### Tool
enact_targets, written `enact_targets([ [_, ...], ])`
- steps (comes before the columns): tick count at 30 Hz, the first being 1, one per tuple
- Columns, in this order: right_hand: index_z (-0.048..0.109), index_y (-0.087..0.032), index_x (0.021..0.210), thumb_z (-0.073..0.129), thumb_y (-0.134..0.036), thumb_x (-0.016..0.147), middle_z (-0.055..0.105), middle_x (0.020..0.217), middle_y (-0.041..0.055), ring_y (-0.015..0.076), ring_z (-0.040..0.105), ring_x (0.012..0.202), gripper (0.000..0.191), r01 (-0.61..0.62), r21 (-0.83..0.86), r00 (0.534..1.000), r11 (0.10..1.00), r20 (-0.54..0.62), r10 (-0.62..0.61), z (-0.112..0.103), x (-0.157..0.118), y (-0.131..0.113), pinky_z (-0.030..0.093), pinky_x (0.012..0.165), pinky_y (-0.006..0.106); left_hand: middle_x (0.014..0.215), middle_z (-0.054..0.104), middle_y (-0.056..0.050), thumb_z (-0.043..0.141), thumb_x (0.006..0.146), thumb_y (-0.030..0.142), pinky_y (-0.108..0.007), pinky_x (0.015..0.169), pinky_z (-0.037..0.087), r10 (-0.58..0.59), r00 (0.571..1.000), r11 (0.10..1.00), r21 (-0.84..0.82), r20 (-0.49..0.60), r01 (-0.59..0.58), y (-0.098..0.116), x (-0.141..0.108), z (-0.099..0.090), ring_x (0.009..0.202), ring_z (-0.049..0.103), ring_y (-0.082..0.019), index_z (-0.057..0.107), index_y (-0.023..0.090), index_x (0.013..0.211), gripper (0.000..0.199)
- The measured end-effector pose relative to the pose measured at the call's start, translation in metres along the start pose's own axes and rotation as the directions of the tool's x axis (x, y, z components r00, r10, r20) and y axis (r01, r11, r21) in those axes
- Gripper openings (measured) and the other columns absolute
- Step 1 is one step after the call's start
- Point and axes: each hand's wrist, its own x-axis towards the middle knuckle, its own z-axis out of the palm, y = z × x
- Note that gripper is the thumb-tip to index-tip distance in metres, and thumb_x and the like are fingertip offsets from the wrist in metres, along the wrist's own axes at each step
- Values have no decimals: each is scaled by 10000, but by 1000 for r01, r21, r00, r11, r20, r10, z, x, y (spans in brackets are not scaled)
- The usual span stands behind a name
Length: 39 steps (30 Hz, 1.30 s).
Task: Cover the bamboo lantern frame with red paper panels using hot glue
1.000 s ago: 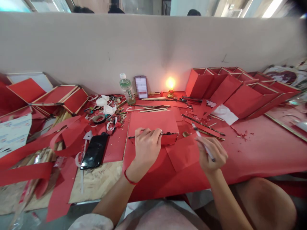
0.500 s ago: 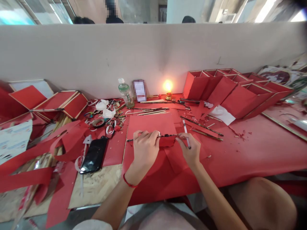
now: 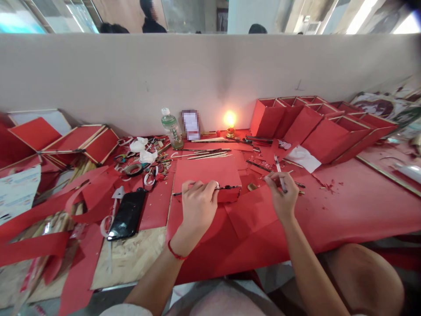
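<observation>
My left hand (image 3: 199,205) is closed along the edge of a red paper piece (image 3: 207,169), its fingers wrapped over a thin dark stick (image 3: 228,187) at that edge. The stick's ends show on both sides of the hand, and a short red flap hangs below it. To the right, clear of the paper piece, my right hand (image 3: 283,197) is closed on a slim white pen-like tool (image 3: 278,164); its dark end points down toward the palm. I cannot make out whether the right fingertips pinch anything else. A small brown scrap (image 3: 252,186) lies between the hands.
A lit lamp (image 3: 230,119), a bottle (image 3: 173,131) and a propped phone (image 3: 191,125) stand by the partition. Red paper boxes (image 3: 311,127) fill the back right. Left are a black phone (image 3: 127,215), a tape roll (image 3: 133,170) and loose red strips (image 3: 88,195). Thin sticks (image 3: 210,154) lie behind.
My right hand has moved right, away from the end of the dark stick, carrying the white tool. The brown scrap now shows there. My left hand has stayed in place.
</observation>
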Motion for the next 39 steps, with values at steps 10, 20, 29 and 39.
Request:
enact_targets([
  [10,644,-248,921,673,-259,908,735,997,33,203,650,967,33,264,106,770,959,576,-276,24,21,-25,505,876,356,637,679,30,688,805,83,-355,837,355,-6,1000,1000,7,18,6,-1,-3,-2,660,638,-198,639,226,808,151],
  [20,644,-219,801,710,-228,877,742,859,6,176,673,836,102,238,81,745,968,624,-235,29,26,-29,436,852,328,645,687,26,681,803,70,-358,840,357,-16,1000,1000,-13,9,16,0,-3,-1,663,643,-197,649,222,816,156],
  [29,584,-210,757,689,-258,845,644,719,-19,142,568,662,145,120,-59,764,991,643,-54,35,28,-40,399,661,260,677,710,5,631,826,80,-363,838,359,-25,998,999,-20,51,26,-1,-2,-3,693,648,-203,654,230,817,152],
  [39,550,-211,859,528,-241,926,575,771,10,168,503,700,77,270,-173,784,947,611,-112,33,32,-39,380,701,278,761,741,-20,646,833,103,-377,860,363,-28,999,999,-40,39,29,-3,-3,-4,754,660,-213,678,214,943,160],
])
